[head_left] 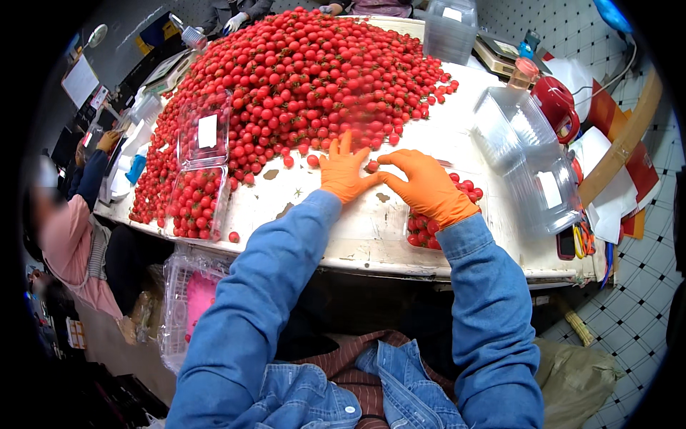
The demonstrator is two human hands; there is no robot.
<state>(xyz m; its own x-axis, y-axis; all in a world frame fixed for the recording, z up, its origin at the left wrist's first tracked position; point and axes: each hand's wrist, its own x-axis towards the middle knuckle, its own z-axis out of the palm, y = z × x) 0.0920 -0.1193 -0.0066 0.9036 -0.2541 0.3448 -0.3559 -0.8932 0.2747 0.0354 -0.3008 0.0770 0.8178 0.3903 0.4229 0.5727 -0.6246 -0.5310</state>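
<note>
On the white table, my left hand (pixel 344 171) in an orange glove spreads its fingers at the near edge of a big heap of red cherry tomatoes (pixel 307 86). Close by on the right, my right hand (pixel 433 190), gloved the same, bends thumb and forefinger around a single cherry tomato (pixel 371 166) at its tips. Beneath the right wrist lies a clear plastic punnet part-filled with tomatoes (pixel 421 232), partly hidden by that hand. To the left, another clear punnet (pixel 200 204) holds tomatoes, its lid (pixel 205 129) folded open against the heap.
Stacked clear punnets (pixel 532 161) stand at the right, near a red mug (pixel 556 107) and a cardboard strip (pixel 622 143). More punnets (pixel 450 28) and a scale (pixel 500 53) are behind. A co-worker (pixel 78 236) sits at the left. A plastic-lined crate (pixel 177 307) stands below the table edge.
</note>
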